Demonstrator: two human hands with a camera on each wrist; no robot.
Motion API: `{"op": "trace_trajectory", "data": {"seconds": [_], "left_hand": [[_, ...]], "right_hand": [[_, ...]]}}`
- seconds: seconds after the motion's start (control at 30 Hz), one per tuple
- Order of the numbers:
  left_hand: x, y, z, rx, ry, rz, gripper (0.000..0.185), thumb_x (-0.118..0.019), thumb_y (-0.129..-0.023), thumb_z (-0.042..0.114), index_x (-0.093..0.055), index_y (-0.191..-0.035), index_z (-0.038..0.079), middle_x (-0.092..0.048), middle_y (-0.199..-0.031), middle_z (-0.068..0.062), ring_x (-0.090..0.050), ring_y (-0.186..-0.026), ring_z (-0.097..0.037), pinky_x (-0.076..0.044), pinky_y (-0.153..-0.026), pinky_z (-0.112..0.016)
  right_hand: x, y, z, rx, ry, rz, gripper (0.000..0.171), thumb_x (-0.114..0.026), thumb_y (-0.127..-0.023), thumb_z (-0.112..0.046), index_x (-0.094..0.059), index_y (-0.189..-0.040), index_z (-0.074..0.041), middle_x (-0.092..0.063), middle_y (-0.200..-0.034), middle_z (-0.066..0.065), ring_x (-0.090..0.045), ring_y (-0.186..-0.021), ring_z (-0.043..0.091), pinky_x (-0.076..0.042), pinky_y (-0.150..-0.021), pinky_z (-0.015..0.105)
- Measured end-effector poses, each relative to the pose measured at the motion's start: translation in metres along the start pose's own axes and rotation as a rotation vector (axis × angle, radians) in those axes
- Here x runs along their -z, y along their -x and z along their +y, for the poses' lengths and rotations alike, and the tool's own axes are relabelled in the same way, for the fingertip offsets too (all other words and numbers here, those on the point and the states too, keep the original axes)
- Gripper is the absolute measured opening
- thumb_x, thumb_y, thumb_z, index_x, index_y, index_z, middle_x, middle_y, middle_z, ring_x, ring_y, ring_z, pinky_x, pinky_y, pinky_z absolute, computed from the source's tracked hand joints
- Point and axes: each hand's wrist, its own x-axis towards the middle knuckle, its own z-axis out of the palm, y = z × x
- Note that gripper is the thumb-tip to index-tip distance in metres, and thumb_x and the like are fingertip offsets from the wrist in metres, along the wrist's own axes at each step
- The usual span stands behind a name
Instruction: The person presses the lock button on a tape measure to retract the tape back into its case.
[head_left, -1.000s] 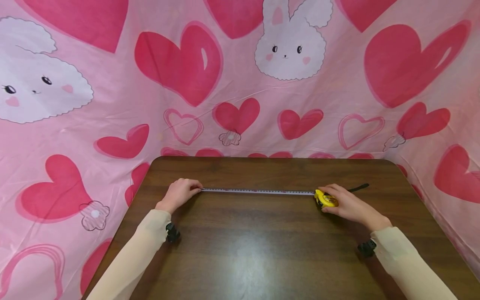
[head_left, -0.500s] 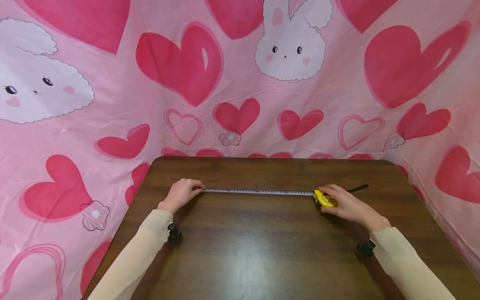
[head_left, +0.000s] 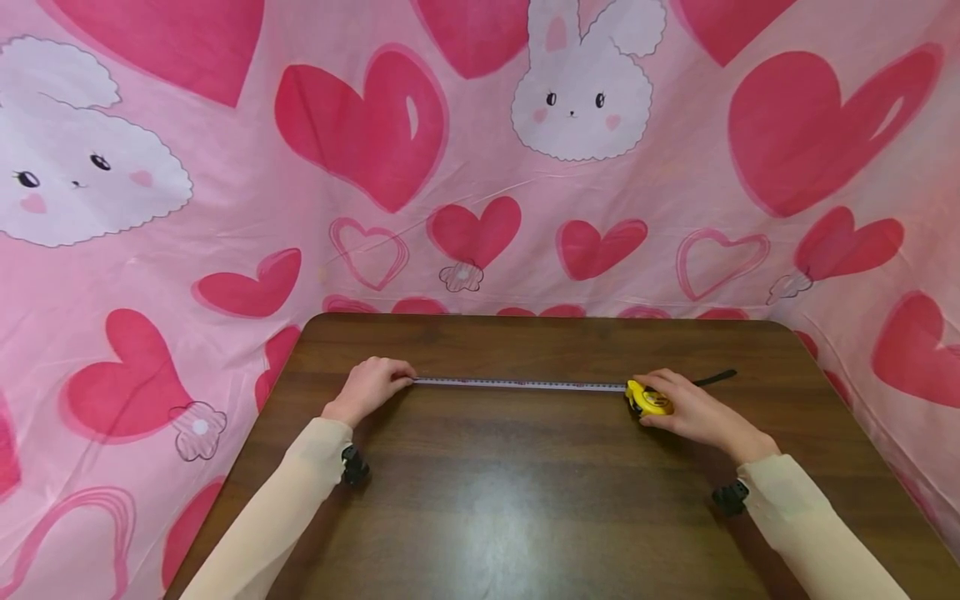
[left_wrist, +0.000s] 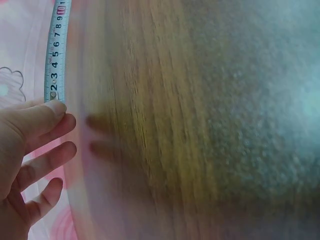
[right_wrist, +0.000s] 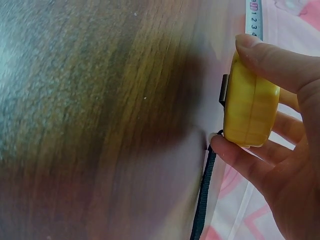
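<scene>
A yellow tape measure case (head_left: 651, 400) lies on the dark wooden table (head_left: 525, 500), and my right hand (head_left: 678, 400) grips it between thumb and fingers. In the right wrist view the case (right_wrist: 250, 107) is held on edge, with its black strap (right_wrist: 205, 195) trailing off. The white tape blade (head_left: 517, 384) runs flat and straight leftward from the case. My left hand (head_left: 393, 379) holds the blade's end against the table. In the left wrist view a fingertip (left_wrist: 50, 107) covers the blade (left_wrist: 56, 50) just below the 2 mark.
The black strap (head_left: 716, 378) lies on the table behind the right hand. A pink cloth printed with hearts and rabbits (head_left: 480, 167) hangs behind and around the table. The table's rounded far corners sit close to the cloth.
My left hand has slid a little to the right along the table with the blade's end, so the drawn-out length is slightly shorter. The right hand and case have hardly moved.
</scene>
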Motion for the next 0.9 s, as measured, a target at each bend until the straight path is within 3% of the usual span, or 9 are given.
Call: {"op": "trace_trajectory", "data": {"seconds": [0.9], "left_hand": [[-0.007,-0.011,0.01,-0.012,-0.014,-0.014,0.013,-0.076,-0.096,0.018,-0.081,-0.108,0.017,-0.078,-0.106,-0.001,-0.07,-0.095,-0.022,-0.058,-0.095,-0.049]], "right_hand": [[-0.001,-0.005,-0.003,0.006,-0.01,0.001,0.069,-0.082,-0.092,-0.03,-0.053,-0.147,-0.001,-0.056,-0.137,0.023,-0.058,-0.117,0.037,-0.047,-0.103,0.065]]}}
